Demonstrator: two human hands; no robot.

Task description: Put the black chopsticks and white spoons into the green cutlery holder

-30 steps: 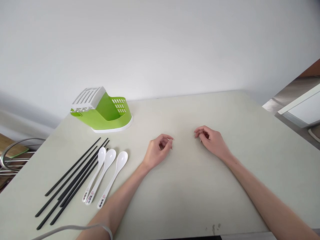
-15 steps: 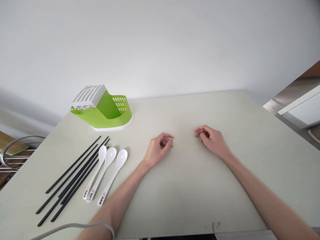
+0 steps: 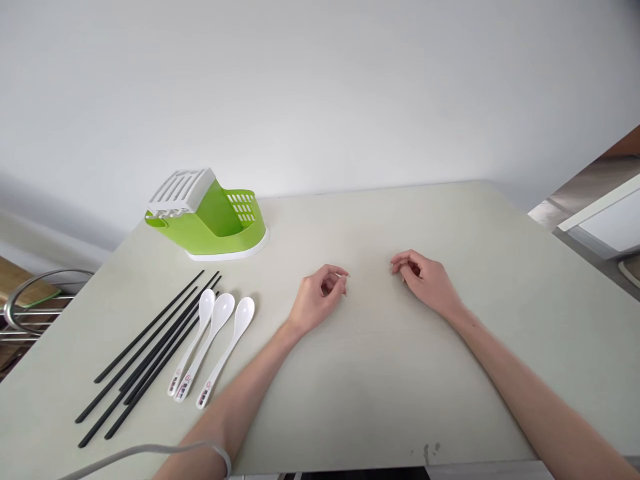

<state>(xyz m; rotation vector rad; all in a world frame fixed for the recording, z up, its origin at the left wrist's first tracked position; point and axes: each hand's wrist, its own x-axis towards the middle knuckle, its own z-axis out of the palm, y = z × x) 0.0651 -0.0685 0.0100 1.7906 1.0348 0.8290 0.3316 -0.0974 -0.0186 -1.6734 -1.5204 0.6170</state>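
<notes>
My left hand (image 3: 321, 295) rests on the tabletop right of the spoons, its fingers loosely curled, a hollow between thumb and fingers, and nothing in it. Across a gap to the right, my right hand (image 3: 423, 279) lies on the table in a similar loose curl, also holding nothing. Three white spoons, among them the rightmost spoon (image 3: 227, 348), lie side by side with printed handle ends towards me. Several black chopsticks (image 3: 145, 327) lie slanted beside them, some crossing. Behind stands a green utensil holder (image 3: 200, 230) with a white slotted top and white base.
The pale table (image 3: 370, 393) meets a white wall (image 3: 340, 100) at the back. A grey cable (image 3: 140, 450) runs across the left forearm at the front. Beyond the left edge is a metal rack (image 3: 30, 327) with a board (image 3: 23, 287) in it.
The view has shifted very slightly, so the holder, chopsticks and spoons appear a little further right and up. Both hands have kept their places and poses.
</notes>
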